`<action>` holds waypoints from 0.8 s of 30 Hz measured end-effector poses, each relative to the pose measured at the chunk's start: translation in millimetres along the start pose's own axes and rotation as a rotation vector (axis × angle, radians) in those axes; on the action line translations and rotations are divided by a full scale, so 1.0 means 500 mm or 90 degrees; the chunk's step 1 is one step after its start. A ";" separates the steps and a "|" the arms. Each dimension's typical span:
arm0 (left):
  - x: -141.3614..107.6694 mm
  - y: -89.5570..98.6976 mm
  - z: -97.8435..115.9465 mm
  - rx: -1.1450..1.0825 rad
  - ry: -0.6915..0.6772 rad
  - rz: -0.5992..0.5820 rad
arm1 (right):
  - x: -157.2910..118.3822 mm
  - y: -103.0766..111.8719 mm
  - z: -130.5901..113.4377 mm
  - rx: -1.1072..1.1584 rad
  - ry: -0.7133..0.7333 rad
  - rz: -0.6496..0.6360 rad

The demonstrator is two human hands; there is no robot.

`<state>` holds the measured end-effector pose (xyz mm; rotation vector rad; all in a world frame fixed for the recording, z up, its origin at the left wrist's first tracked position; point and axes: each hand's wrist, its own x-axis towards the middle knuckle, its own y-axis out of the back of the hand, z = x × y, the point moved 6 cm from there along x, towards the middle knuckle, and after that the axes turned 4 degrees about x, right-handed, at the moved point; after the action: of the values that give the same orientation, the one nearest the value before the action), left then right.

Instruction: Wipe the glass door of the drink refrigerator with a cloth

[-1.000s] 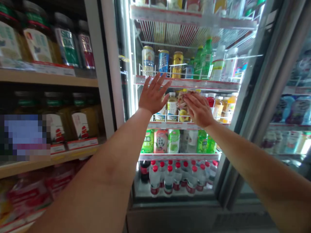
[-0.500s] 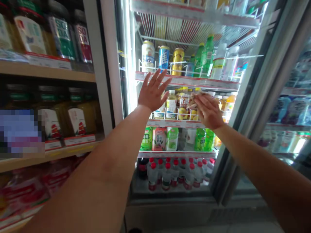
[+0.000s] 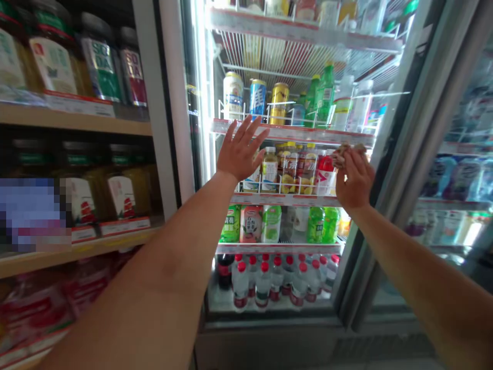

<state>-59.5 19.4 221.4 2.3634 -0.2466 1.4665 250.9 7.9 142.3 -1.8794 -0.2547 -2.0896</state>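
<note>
My left hand is spread flat against the glass door of a lit drinks fridge, in front of the middle shelves, and holds nothing. Farther right, my right hand presses a crumpled, brownish cloth to the same glass, near the door's right frame. Its fingers are bent over the cloth. Behind the glass, cans and green bottles stand above the hands, and yellow-capped bottles stand between them.
A wooden shelf with dark bottles is at the left. The fridge's grey metal frame and a long vertical handle run down the right, beside another glass-fronted fridge. Red-capped water bottles stand on the bottom shelf.
My right hand has moved right with the cloth, uncovering a red bottle behind the glass. My left hand stays spread at nearly the same place. The view has shifted slightly.
</note>
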 end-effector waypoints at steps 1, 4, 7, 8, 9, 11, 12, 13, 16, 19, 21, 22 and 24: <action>0.000 -0.002 -0.001 -0.002 0.001 -0.001 | -0.013 0.004 0.003 0.003 0.000 0.018; -0.001 -0.007 -0.003 0.010 0.006 -0.008 | -0.064 0.004 -0.017 0.044 0.089 -0.051; -0.001 -0.009 -0.004 0.023 0.006 -0.016 | -0.078 0.003 -0.013 0.057 0.135 -0.134; -0.001 -0.009 -0.004 0.024 0.006 -0.018 | -0.068 0.005 0.000 0.048 0.118 -0.131; -0.001 -0.009 -0.004 0.023 0.007 -0.018 | -0.053 0.007 0.016 0.036 0.087 -0.106; -0.001 -0.010 -0.005 0.015 0.006 -0.014 | -0.028 0.014 0.046 0.010 0.015 -0.035; -0.001 -0.011 -0.006 0.011 0.003 -0.013 | -0.023 0.016 0.053 0.001 -0.009 -0.005; -0.001 -0.013 -0.006 0.008 0.001 -0.013 | -0.024 0.016 0.052 -0.002 -0.018 0.012; -0.001 -0.017 -0.008 0.018 0.001 -0.018 | -0.041 0.007 0.023 0.026 0.030 -0.042; -0.001 -0.017 -0.008 0.032 0.006 -0.028 | -0.034 -0.003 0.011 0.065 0.069 -0.091; -0.001 -0.013 -0.006 0.033 0.011 -0.030 | -0.002 -0.005 0.032 0.063 0.023 -0.040; 0.000 -0.011 -0.006 0.030 0.013 -0.030 | 0.014 -0.005 0.046 0.052 -0.019 0.002; 0.001 -0.008 -0.004 0.029 0.015 -0.033 | 0.032 -0.009 0.058 0.039 -0.081 0.059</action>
<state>-59.6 24.1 221.9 2.3680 -0.1477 1.4896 275.2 20.3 161.9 -1.9518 -0.2527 -1.8857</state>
